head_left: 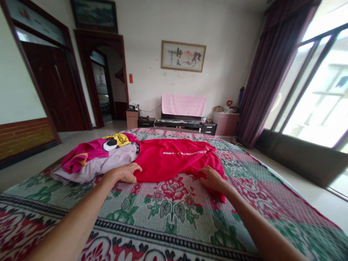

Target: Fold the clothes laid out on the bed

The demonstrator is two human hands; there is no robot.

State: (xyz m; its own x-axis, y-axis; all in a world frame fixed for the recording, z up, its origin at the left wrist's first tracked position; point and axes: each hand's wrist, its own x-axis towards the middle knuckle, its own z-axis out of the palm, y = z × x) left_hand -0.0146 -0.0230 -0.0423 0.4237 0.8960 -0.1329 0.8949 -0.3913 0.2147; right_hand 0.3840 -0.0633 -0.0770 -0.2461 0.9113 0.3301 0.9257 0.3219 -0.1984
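Note:
A red T-shirt (163,163) with a line of white print lies spread on the bed, somewhat wrinkled. At its near left corner, my left hand (128,173) has its fingers closed on the edge of the fabric. My right hand (211,177) pinches the near edge toward the right, where a red fold hangs beside and below the wrist. Some fingertips of both hands are hidden by cloth. Left of the shirt, touching it, lies a pile with a magenta and yellow garment (89,152) on top of pale lilac clothing (108,165).
A floral bedspread (171,206) in green, red and white covers the bed under everything. Beyond the bed's far edge stands a low black cabinet (146,123) with a pink cloth (184,104) draped above it. A purple curtain (265,72) and window are at right, doorways at left.

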